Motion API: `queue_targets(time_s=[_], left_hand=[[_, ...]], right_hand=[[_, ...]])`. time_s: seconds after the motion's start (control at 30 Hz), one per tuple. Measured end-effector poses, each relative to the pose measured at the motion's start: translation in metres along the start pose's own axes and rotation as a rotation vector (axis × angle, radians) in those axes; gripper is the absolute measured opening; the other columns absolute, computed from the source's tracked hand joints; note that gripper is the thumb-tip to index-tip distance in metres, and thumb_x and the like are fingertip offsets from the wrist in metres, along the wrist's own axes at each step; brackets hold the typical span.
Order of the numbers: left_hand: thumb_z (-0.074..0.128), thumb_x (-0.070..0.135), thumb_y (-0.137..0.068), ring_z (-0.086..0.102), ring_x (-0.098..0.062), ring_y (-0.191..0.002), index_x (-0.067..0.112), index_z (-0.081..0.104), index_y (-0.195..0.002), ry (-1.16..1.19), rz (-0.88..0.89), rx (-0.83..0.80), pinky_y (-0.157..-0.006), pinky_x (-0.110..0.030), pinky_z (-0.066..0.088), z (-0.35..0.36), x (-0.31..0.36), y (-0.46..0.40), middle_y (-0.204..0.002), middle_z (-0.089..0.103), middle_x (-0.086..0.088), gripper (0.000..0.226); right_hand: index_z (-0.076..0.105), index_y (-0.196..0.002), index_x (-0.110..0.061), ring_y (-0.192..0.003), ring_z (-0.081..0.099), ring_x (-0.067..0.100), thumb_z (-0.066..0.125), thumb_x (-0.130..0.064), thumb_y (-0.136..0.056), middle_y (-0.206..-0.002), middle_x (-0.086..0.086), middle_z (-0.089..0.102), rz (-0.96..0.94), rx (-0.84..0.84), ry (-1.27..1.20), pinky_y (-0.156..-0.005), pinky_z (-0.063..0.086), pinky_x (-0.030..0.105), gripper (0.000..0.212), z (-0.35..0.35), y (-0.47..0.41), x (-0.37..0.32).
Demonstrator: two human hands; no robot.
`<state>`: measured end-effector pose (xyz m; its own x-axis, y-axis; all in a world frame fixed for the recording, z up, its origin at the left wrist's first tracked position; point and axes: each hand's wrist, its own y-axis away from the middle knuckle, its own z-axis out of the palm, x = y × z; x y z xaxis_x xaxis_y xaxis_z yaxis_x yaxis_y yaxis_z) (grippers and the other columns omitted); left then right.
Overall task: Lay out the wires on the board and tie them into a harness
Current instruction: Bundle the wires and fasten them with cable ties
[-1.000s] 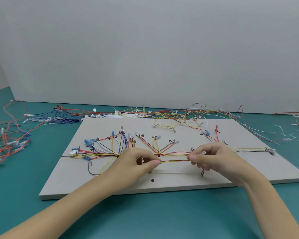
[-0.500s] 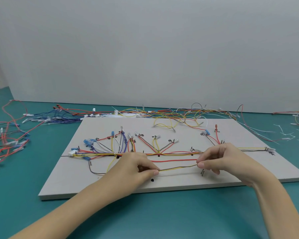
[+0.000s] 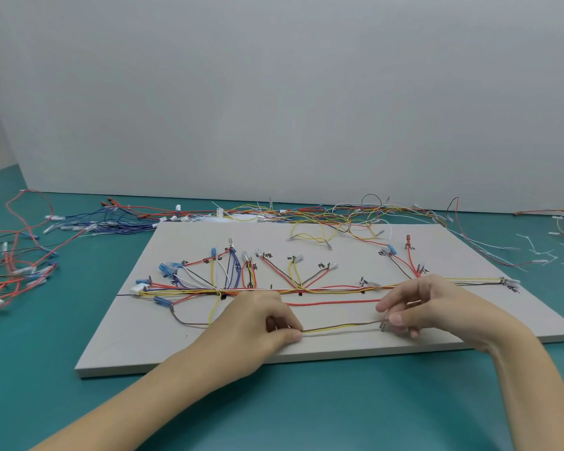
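loose wires, far left: we are seeing a red and blue tangle [image 3: 17, 265] lying on the teal table [image 3: 274, 411], off the board.
board: we are seeing the grey board [image 3: 306, 353] lying flat, with the wire trunk [image 3: 323, 290] running left to right across it and branches fanning toward the far edge.
left hand: our left hand [image 3: 258, 323] is pinching the yellow-brown wire pair [image 3: 341, 327] between thumb and fingers.
wire pair: it is stretching between both hands, nearer us than the trunk and a red wire [image 3: 332, 302].
right hand: our right hand [image 3: 427, 307] is pinching the pair's other end by a peg [image 3: 384, 326].
far right: cut tie scraps [image 3: 539, 252] are lying on the table.
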<state>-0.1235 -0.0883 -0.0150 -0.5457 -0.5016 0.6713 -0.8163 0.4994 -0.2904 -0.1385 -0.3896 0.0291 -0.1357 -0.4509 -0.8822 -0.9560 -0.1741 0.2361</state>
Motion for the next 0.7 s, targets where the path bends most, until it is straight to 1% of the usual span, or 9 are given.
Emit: queue_targets(time_s=[0.2, 0.3, 0.37, 0.43, 0.5, 0.53, 0.6, 0.63, 0.7], left_hand=[[0.068, 0.028, -0.086, 0.054, -0.001, -0.080, 0.031, 0.071, -0.084, -0.055, 0.018, -0.041, -0.066, -0.010, 0.037, 0.001, 0.001, 0.002, -0.080, 0.056, 0.016, 0.005], [0.065, 0.028, -0.088, 0.052, 0.000, -0.080, 0.031, 0.069, -0.084, -0.105, 0.024, -0.079, -0.067, -0.009, 0.036, -0.001, 0.002, 0.001, -0.082, 0.055, 0.016, 0.007], [0.063, 0.028, -0.088, 0.052, 0.001, -0.081, 0.031, 0.069, -0.085, -0.127, 0.020, -0.096, -0.067, -0.009, 0.038, -0.003, 0.002, 0.001, -0.083, 0.054, 0.015, 0.008], [0.061, 0.029, -0.088, 0.052, 0.000, -0.082, 0.033, 0.069, -0.087, -0.153, 0.012, -0.118, -0.070, -0.014, 0.043, -0.007, 0.002, 0.001, -0.084, 0.054, 0.014, 0.010], [0.060, 0.030, -0.088, 0.052, 0.000, -0.081, 0.034, 0.070, -0.089, -0.178, 0.014, -0.137, -0.073, -0.022, 0.047, -0.012, 0.002, 0.000, -0.084, 0.054, 0.014, 0.011], [0.060, 0.030, -0.088, 0.052, 0.000, -0.080, 0.034, 0.070, -0.089, -0.184, 0.019, -0.145, -0.073, -0.024, 0.048, -0.014, 0.002, 0.000, -0.084, 0.054, 0.015, 0.011], [0.060, 0.031, -0.089, 0.053, 0.000, -0.079, 0.034, 0.070, -0.091, -0.188, 0.031, -0.154, -0.075, -0.026, 0.048, -0.015, 0.001, 0.000, -0.085, 0.053, 0.017, 0.011], [0.059, 0.031, -0.090, 0.053, 0.000, -0.079, 0.034, 0.070, -0.092, -0.190, 0.036, -0.152, -0.075, -0.026, 0.048, -0.015, 0.000, 0.002, -0.085, 0.052, 0.018, 0.011], [0.059, 0.032, -0.091, 0.053, 0.000, -0.079, 0.034, 0.069, -0.093, -0.191, 0.045, -0.135, -0.076, -0.026, 0.049, -0.014, -0.004, 0.005, -0.086, 0.051, 0.019, 0.010]], right_hand=[[0.067, -0.086, 0.002, -0.054, 0.058, 0.019, 0.069, 0.012, -0.078, -0.069, 0.013, 0.067, 0.027, 0.044, -0.006, -0.047, 0.045, 0.022, 0.014, 0.005, -0.001, 0.001], [0.066, -0.081, -0.003, -0.049, 0.054, 0.018, 0.072, 0.007, -0.076, -0.062, 0.002, 0.063, 0.039, 0.045, 0.038, -0.045, 0.042, 0.020, 0.013, 0.007, -0.001, 0.000], [0.066, -0.078, -0.007, -0.051, 0.053, 0.016, 0.072, 0.005, -0.077, -0.064, 0.001, 0.061, 0.050, 0.017, 0.059, -0.044, 0.038, 0.018, 0.013, 0.007, -0.001, -0.001], [0.068, -0.082, -0.008, -0.053, 0.053, 0.014, 0.071, 0.005, -0.078, -0.069, 0.002, 0.060, 0.063, -0.018, 0.047, -0.043, 0.037, 0.018, 0.014, 0.006, 0.001, -0.001], [0.071, -0.088, -0.013, -0.057, 0.051, 0.011, 0.075, -0.002, -0.078, -0.075, -0.002, 0.061, 0.060, -0.035, 0.061, -0.045, 0.036, 0.018, 0.016, 0.005, 0.002, -0.002], [0.072, -0.090, -0.018, -0.057, 0.049, 0.008, 0.077, -0.011, -0.079, -0.075, -0.006, 0.061, 0.049, -0.019, 0.082, -0.046, 0.035, 0.017, 0.014, 0.005, 0.002, -0.002], [0.073, -0.088, -0.026, -0.055, 0.046, 0.001, 0.075, -0.028, -0.081, -0.070, -0.016, 0.060, -0.004, 0.088, 0.102, -0.048, 0.034, 0.014, 0.007, 0.008, -0.002, -0.004], [0.073, -0.085, -0.027, -0.054, 0.046, -0.002, 0.073, -0.030, -0.083, -0.067, -0.018, 0.060, -0.045, 0.167, 0.101, -0.050, 0.035, 0.013, 0.003, 0.011, -0.006, -0.006], [0.073, -0.078, -0.024, -0.056, 0.050, -0.002, 0.071, -0.025, -0.086, -0.068, -0.016, 0.065, -0.147, 0.313, 0.135, -0.058, 0.039, 0.017, 0.008, 0.021, -0.018, -0.010]])
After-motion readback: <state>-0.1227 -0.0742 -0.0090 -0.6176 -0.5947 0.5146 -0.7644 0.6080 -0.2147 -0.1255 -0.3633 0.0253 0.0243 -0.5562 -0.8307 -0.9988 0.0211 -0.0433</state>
